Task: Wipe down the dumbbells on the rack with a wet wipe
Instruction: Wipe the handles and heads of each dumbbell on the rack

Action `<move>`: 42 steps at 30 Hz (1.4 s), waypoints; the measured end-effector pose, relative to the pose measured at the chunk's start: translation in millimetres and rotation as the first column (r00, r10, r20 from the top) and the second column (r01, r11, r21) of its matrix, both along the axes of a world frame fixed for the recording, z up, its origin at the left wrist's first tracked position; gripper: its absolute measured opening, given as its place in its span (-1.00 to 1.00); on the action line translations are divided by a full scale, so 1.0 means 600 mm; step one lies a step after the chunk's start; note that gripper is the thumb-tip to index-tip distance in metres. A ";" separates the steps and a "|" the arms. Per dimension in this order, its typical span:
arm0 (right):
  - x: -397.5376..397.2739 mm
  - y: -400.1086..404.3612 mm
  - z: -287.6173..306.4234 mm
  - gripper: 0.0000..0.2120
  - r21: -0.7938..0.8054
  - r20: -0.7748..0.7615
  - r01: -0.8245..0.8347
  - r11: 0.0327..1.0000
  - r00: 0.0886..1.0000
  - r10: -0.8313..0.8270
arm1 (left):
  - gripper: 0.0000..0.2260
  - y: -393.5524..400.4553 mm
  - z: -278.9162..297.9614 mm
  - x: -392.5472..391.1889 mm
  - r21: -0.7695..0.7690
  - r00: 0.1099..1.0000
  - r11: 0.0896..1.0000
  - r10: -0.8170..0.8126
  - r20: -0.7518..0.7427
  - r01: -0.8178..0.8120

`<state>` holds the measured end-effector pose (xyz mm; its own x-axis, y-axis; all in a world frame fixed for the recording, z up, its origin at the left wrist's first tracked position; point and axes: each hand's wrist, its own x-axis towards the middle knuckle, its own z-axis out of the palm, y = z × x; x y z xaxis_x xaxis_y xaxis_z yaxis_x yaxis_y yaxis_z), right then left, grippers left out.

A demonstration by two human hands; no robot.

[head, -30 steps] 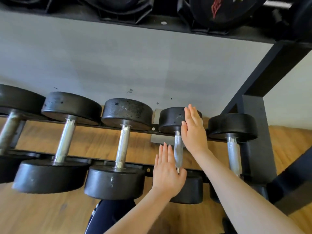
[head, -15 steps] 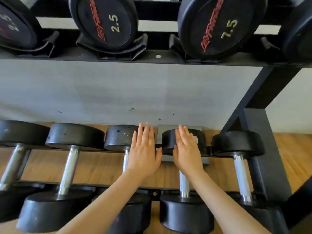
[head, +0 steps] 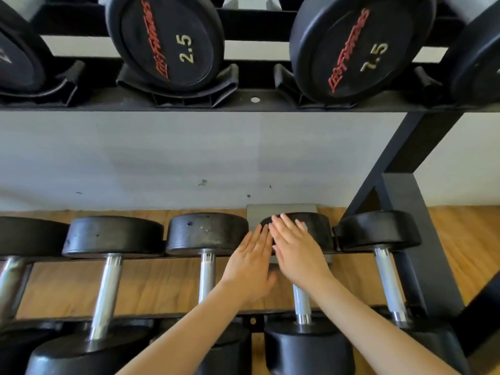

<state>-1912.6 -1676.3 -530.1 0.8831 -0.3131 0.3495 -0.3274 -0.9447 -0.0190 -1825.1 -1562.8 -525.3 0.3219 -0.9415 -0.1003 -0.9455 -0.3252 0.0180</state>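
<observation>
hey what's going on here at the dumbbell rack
A person is reaching to the lower row of the rack. Their right hand lies flat, fingers straight, on the far head of one dumbbell. The left hand is open beside it, between that dumbbell and the next. No wet wipe is visible in either hand.
</observation>
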 end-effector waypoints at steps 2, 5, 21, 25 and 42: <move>-0.021 -0.018 -0.002 -0.58 0.056 0.069 0.034 0.998 0.997 -0.038 | -0.33 0.006 0.006 0.008 0.080 0.994 0.996 -0.045 0.097 0.037; -0.045 -0.035 -0.005 -0.58 0.420 0.205 0.234 0.877 0.916 -0.343 | -0.32 0.004 0.022 0.024 0.143 0.979 0.989 -0.055 0.194 0.027; 0.000 0.012 -0.010 -0.56 0.228 0.196 0.249 0.941 0.935 -0.295 | -0.31 0.055 0.055 0.134 0.189 0.871 0.957 -0.281 0.404 0.221; -0.012 0.000 -0.012 -0.59 0.019 0.108 0.064 0.998 0.992 -0.066 | -0.44 0.050 0.047 0.137 0.115 0.873 0.952 -0.307 0.379 0.285; -0.083 -0.063 -0.029 -0.62 0.747 0.267 0.104 0.657 0.858 -0.439 | -0.46 0.051 0.038 0.136 -0.001 0.856 0.966 -0.227 0.464 0.258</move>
